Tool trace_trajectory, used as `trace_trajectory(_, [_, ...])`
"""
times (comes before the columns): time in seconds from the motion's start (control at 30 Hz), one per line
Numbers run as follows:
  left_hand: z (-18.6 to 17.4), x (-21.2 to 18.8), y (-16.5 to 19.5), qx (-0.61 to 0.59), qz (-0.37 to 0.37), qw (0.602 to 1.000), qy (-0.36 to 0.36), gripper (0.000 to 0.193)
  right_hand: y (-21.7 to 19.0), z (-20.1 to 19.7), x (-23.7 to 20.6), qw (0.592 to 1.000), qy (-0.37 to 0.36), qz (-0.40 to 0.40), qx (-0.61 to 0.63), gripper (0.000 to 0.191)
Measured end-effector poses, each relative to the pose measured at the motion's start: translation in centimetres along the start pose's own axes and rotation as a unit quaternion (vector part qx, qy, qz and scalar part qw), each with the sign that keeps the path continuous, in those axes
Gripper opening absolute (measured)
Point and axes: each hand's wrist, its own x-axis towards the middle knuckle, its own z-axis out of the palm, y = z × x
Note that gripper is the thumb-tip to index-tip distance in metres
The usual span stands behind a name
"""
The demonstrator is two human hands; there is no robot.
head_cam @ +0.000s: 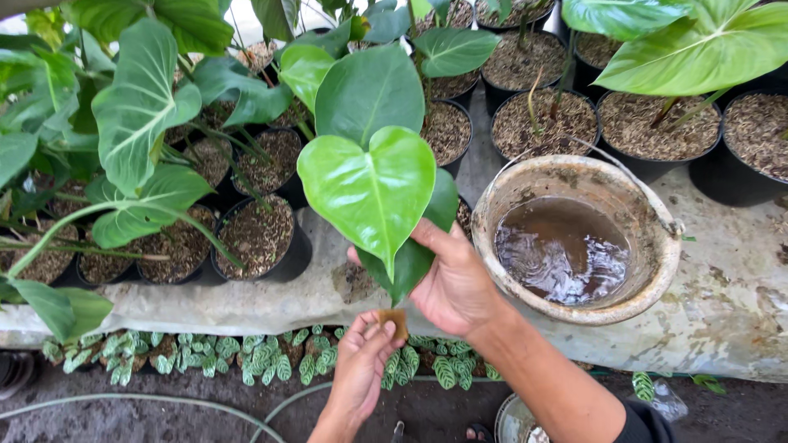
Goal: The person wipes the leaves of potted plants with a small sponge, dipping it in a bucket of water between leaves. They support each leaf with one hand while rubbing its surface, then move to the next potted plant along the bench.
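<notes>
My right hand [453, 283] cups a dark green leaf [410, 258] of a potted plant from below, just under a big glossy heart-shaped leaf [369, 184]. My left hand [361, 365] sits a little lower and pinches a small brown pad [395, 320] between its fingertips, close to the leaf's tip. The plant's pot is hidden behind the leaves and my hand.
A dirty bucket [648, 283] of brown water stands right of my hands on a pale sheet. Several black pots [287, 258] with large green leaves fill the bench behind. Small patterned plants [263, 357] line the ground below, with a hose [123, 399] nearby.
</notes>
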Motion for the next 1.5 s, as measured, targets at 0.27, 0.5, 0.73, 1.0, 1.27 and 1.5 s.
trace_trajectory(0.27, [1.0, -0.4, 5.2, 0.134, 0.145, 0.980, 0.029, 0.029, -0.8, -2.6, -2.5, 0.976, 0.024, -0.035, -0.213, 0.043])
trace_trajectory(0.5, [5.9, -3.9, 12.3, 0.312, 0.489, 0.814, 0.040, 0.022, -0.6, -2.0, -3.5, 0.947, 0.027, -0.041, -0.319, 0.054])
trace_trajectory(0.73, [11.4, -4.8, 17.2, 0.541, 0.687, 0.481, -0.067, 0.030, 0.0, -1.5, -4.2, 0.966, 0.065, -0.019, -0.251, 0.050])
trace_trajectory(1.0, [11.9, -3.3, 17.5, 0.610, 0.662, 0.425, -0.095, 0.027, -0.1, -2.5, -5.0, 0.982, 0.067, 0.031, -0.173, 0.043])
trace_trajectory(1.27, [10.5, -4.7, 18.2, 0.644, 0.649, 0.399, -0.076, 0.033, -0.6, -1.7, -5.1, 0.980, 0.078, 0.039, -0.177, 0.048])
trace_trajectory(1.5, [9.6, -5.7, 17.7, 0.639, 0.628, 0.437, -0.078, 0.034, -0.7, -1.3, -4.8, 0.984, 0.066, 0.044, -0.158, 0.049])
